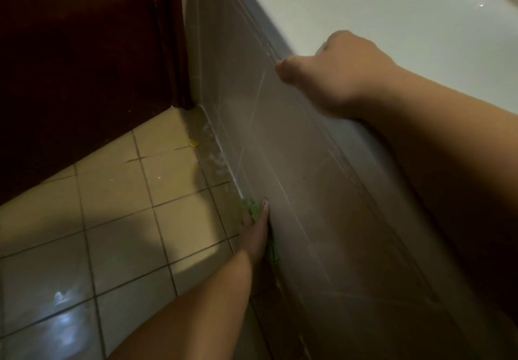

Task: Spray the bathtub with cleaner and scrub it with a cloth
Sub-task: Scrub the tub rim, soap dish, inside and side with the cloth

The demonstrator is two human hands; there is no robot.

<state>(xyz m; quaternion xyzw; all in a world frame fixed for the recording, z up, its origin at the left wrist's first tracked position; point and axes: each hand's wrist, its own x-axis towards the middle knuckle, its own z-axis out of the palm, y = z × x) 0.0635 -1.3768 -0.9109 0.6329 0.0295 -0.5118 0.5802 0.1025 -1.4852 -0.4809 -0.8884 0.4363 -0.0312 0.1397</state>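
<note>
The white bathtub [392, 9] fills the upper right, and its tiled grey side panel [280, 141] drops to the floor. My left hand [258, 230] presses a green cloth [253, 209] flat against the bottom of that panel, fingers straight; most of the cloth is hidden under the hand. My right hand [336, 71] rests on the tub's rim, fingers curled over the edge into the tub and thumb on the outer side. Something small and grey shows by its knuckles, too blurred to name. No spray bottle shows clearly.
Beige floor tiles [112, 233] spread to the left, wet and shiny near the bottom left. Foam and debris lie along the panel's base near the corner, with a small yellow scrap [193, 143]. A dark wooden door or panel [84, 51] stands at the upper left.
</note>
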